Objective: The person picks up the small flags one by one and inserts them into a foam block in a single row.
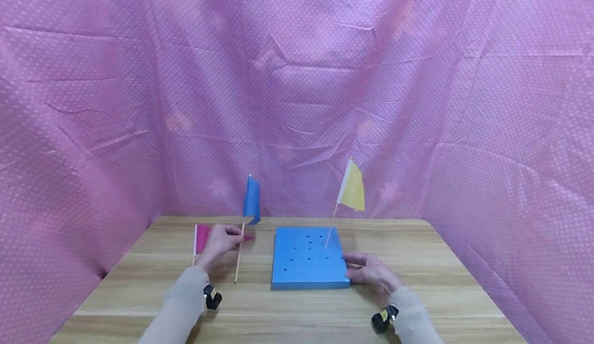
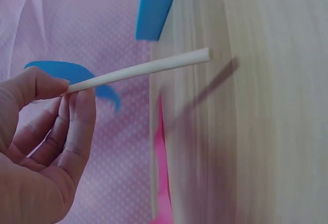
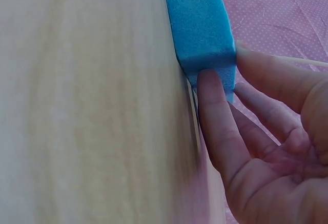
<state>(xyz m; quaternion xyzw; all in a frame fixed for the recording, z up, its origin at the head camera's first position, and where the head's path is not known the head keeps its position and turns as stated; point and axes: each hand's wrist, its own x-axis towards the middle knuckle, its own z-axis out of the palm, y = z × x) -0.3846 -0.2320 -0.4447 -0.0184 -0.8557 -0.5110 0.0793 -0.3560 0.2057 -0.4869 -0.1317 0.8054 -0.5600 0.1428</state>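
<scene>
Two hands. Left hand (image 1: 221, 241): thumb and fingertips clamped on stick of blue flag (image 1: 252, 199), foot above surface (image 1: 260, 308). Right hand (image 1: 371, 272): gripping near-right corner of blue board (image 1: 301, 274). Yellow flag (image 1: 354, 188): leaning in board. Pink flag (image 1: 201, 238): partly hidden behind left hand.

On my feeds I see what looks like a makeshift recording booth: creased pink, white-dotted fabric (image 1: 297, 101) around 3 sides of a pale wood-grain table (image 1: 260, 313), plus 2 small black wrist cameras (image 1: 213, 299).
</scene>
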